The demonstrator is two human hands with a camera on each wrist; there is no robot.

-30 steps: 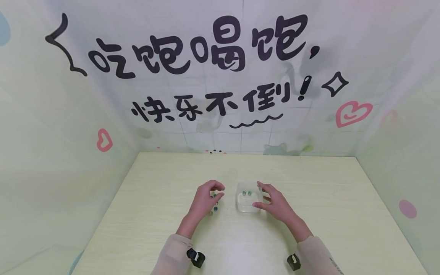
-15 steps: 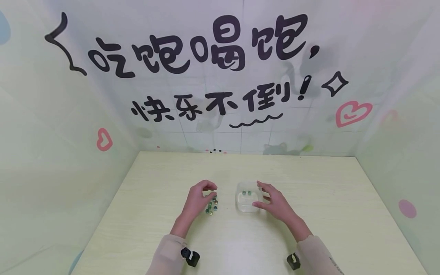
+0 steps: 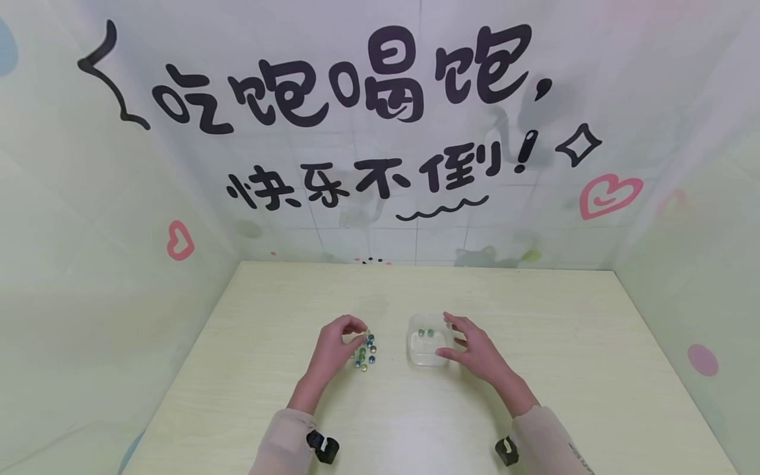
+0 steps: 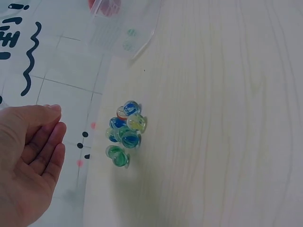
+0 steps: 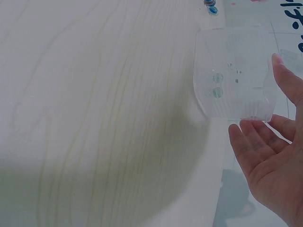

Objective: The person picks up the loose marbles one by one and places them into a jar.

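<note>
Left hand (image 3: 334, 346) empty, fingers loosely bent, small gap to thumb, near glass marbles (image 3: 362, 355) bunched on wood table (image 3: 564, 356), left of clear plastic box (image 3: 424, 359). Right hand (image 3: 477, 353) holds box's right side, thumb near, fingers far. 2 green marbles (image 3: 430, 333) inside.

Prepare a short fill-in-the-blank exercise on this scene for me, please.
In the clear container lie ____ marbles.
The person's ____ hand is at the container's side.
The loose marbles lie nearest the person's ____ hand.
The big lettering is ____.
Missing words: two; right; left; black.
</note>
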